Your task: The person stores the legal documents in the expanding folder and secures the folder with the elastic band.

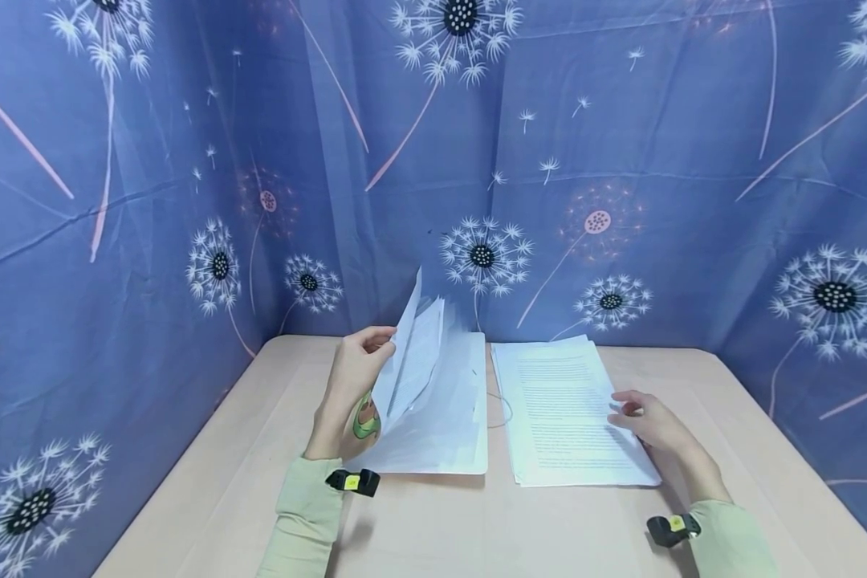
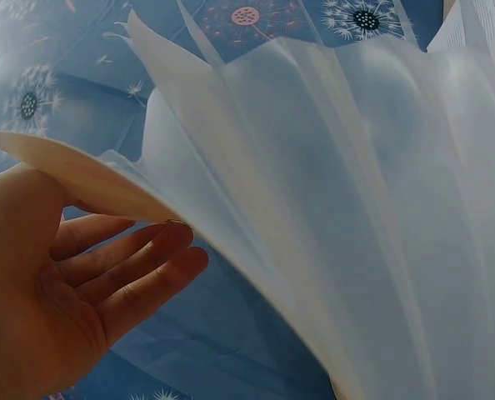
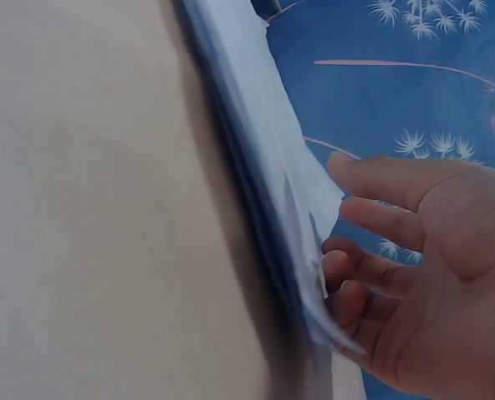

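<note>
In the head view, a folder with clear plastic sleeves (image 1: 448, 441) lies opened on the left part of the table. My left hand (image 1: 357, 361) holds up its left cover and some sleeves, thumb on the inner side and fingers beneath. The sleeves (image 2: 314, 167) fan out in the left wrist view, and a green cartoon picture (image 1: 367, 421) shows on the cover by the wrist. Right of the folder lies a stack of printed paper sheets (image 1: 563, 409). My right hand (image 1: 653, 421) is at its right edge, loosely bent fingers touching the sheet edges (image 3: 289, 183), thumb apart.
A pale table (image 1: 419, 530) carries the folder and the paper stack side by side. A thin cord (image 1: 507, 409) loops between them. Blue dandelion-print curtains (image 1: 419, 160) rise right behind the table's back edge and along both sides.
</note>
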`<state>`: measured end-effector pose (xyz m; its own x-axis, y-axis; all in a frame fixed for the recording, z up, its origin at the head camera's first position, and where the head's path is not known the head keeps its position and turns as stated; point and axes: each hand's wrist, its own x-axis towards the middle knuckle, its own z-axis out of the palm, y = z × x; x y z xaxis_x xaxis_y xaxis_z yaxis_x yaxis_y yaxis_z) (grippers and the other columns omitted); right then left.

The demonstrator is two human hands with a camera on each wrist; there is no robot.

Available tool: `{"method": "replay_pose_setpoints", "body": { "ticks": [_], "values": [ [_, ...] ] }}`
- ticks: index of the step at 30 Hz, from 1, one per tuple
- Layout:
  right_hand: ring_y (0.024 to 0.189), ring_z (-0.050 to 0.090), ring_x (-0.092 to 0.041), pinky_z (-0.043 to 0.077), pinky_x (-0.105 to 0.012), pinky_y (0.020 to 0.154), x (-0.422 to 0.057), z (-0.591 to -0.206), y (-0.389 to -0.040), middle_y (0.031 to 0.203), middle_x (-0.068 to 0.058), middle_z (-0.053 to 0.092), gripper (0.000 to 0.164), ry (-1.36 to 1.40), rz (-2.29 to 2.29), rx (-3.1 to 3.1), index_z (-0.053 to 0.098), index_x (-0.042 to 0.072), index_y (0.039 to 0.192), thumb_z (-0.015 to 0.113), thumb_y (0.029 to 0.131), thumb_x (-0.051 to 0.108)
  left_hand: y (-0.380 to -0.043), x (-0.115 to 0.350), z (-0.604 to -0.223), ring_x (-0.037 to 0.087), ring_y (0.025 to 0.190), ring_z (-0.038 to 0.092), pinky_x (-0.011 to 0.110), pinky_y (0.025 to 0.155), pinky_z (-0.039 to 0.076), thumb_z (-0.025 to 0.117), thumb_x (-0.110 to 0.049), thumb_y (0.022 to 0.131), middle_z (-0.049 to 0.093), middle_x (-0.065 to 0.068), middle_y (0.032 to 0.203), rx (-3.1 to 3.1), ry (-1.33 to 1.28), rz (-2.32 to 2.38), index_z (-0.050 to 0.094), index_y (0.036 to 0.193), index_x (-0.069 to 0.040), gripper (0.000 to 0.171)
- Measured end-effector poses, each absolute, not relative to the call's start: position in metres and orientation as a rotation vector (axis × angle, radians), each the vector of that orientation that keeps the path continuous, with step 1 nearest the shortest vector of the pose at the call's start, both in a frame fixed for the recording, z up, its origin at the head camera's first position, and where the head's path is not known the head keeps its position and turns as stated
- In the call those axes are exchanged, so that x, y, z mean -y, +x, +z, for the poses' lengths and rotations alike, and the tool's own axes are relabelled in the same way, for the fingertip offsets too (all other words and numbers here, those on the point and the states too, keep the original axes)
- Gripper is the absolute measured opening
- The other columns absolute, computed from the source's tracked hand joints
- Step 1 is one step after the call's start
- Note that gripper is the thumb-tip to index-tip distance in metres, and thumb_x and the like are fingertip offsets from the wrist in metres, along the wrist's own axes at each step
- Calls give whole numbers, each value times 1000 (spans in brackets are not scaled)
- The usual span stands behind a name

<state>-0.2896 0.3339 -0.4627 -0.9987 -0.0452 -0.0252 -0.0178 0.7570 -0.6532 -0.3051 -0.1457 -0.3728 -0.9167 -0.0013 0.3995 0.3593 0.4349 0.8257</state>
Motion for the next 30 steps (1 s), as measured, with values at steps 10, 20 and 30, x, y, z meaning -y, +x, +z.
{"method": "replay_pose_setpoints", "body": {
  "ticks": [10,20,30],
  "values": [
    [96,57,-34,47,-38,79,-336,-470,-293,111,-31,58,69,-57,-1013,-2950,43,-16,137,75,85,16,-305,145,-373,19,91,65,35,80,53,60,-21,92,72,4,102,2359,-304,-1468,73,118,-15,28],
    [89,53,-28,41,-32,72,-336,-474,-295,104,-22,56,80,67,-1045,-2877,29,-6,151,72,86,12,-305,147,-373,19,92,66,36,82,53,61,-21,92,73,5,103,2362,-298,-1464,73,117,-17,27],
    [80,51,-25,40,-31,67,-338,-470,-291,93,-19,54,81,37,-1061,-2924,18,-4,155,64,90,7,-306,145,-373,20,92,66,37,83,53,61,-20,92,73,5,102,2362,-299,-1472,73,116,-17,27]
  ]
}}
